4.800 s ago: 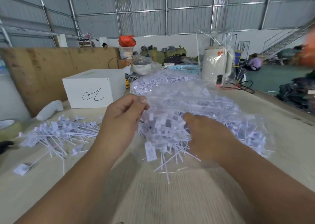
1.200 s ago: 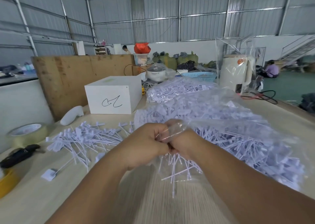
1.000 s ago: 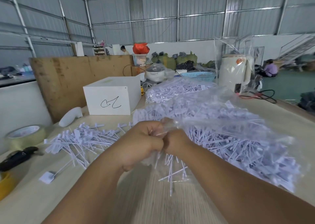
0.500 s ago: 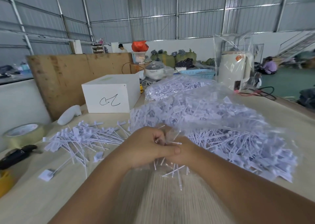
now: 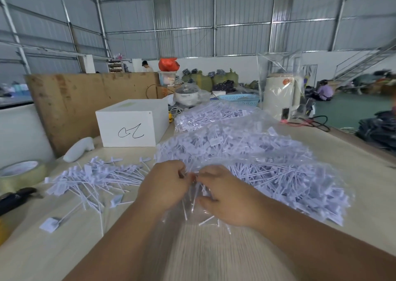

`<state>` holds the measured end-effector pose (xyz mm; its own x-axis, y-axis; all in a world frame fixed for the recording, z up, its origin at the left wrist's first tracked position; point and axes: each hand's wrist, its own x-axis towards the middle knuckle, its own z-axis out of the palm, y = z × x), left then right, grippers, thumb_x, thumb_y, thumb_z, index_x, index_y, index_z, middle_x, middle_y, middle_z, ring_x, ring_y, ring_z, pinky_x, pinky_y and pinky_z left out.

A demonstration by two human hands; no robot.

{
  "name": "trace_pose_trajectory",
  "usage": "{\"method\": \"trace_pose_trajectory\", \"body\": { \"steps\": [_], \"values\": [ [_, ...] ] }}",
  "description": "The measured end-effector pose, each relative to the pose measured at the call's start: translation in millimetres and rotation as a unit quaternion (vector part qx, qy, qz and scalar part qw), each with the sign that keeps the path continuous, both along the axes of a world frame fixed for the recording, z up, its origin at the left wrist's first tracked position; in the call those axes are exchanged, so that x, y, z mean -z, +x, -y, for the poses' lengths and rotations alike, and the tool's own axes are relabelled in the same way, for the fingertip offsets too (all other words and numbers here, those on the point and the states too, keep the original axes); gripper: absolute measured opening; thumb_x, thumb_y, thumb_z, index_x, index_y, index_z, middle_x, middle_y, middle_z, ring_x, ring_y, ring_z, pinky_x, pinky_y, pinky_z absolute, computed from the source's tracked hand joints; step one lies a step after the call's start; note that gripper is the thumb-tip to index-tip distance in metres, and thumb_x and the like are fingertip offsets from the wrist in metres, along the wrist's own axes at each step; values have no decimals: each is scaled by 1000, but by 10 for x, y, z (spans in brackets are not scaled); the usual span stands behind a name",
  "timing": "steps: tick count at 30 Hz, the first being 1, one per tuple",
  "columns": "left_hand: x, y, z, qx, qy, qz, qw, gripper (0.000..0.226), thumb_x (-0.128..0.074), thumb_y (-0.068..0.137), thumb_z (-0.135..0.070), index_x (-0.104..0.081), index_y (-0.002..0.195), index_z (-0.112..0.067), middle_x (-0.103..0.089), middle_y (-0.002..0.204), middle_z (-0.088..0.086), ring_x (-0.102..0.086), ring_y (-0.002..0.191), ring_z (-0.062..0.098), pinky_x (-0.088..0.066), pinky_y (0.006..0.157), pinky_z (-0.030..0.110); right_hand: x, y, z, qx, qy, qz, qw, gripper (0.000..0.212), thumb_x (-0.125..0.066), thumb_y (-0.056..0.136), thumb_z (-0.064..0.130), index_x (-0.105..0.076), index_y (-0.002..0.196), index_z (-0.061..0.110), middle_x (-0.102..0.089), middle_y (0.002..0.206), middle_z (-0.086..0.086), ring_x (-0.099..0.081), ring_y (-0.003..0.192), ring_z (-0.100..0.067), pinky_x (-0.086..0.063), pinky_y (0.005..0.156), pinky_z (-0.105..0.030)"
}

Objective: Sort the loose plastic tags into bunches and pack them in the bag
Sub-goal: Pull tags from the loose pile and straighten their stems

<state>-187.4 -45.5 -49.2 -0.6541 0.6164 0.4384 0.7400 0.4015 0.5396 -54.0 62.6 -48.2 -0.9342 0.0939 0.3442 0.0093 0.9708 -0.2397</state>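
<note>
We cannot see the fingers (image 5: 186, 174) of the left hand (image 5: 162, 186) where they curl toward the bag (image 5: 278, 173); what they pinch stays hidden. The right hand (image 5: 227, 199) covers the bag's mouth. At nine o'clock the picture's edge cuts the tape roll (image 5: 19, 173) and a black tool (image 5: 15, 198). At three o'clock, figures on the floor are blurred. The tags (image 5: 96, 178) bear print too small to read.

**Scrawl on a box, little else to read**

A white box (image 5: 130, 126) on the table (image 5: 353, 173) carries a black hand-drawn mark on its near face (a looping squiggle, roughly like "CL", not clearly letters). The white tags (image 5: 90, 178) bear no print that can be made out, and the orange patch on the cream appliance (image 5: 280, 94) is too blurred to read.
</note>
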Motion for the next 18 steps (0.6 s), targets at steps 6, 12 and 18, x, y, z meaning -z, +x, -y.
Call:
{"method": "trace_pose_trajectory", "body": {
  "steps": [6,12,18],
  "values": [
    [-4,6,38,28,-79,38,996,21,-74,73,-18,-56,73,-29,-59,68,-6,-60,60,13,-42,53,23,-114,168,90,124,219,15,968,36,-46,93,35,-52,121,14,-47,120,-6,-42,114,-27,-42,86,-39],
    [-81,2,30,49,42,99,993,18,-69,71,-7,-61,72,-24,-57,54,-9,-47,43,1,-31,42,14,-287,183,161,83,-57,28,995,28,-52,88,47,-53,107,26,-57,75,7,-57,69,-12,-45,60,-30],
    [-125,121,2,61,136,86,985,19,-68,84,-31,-62,69,-22,-59,58,-6,-46,47,3,-34,48,15,-159,-86,211,79,32,104,991,10,-49,95,21,-54,93,12,-51,76,0,-55,69,-21,-42,57,-30]
  ]
}}
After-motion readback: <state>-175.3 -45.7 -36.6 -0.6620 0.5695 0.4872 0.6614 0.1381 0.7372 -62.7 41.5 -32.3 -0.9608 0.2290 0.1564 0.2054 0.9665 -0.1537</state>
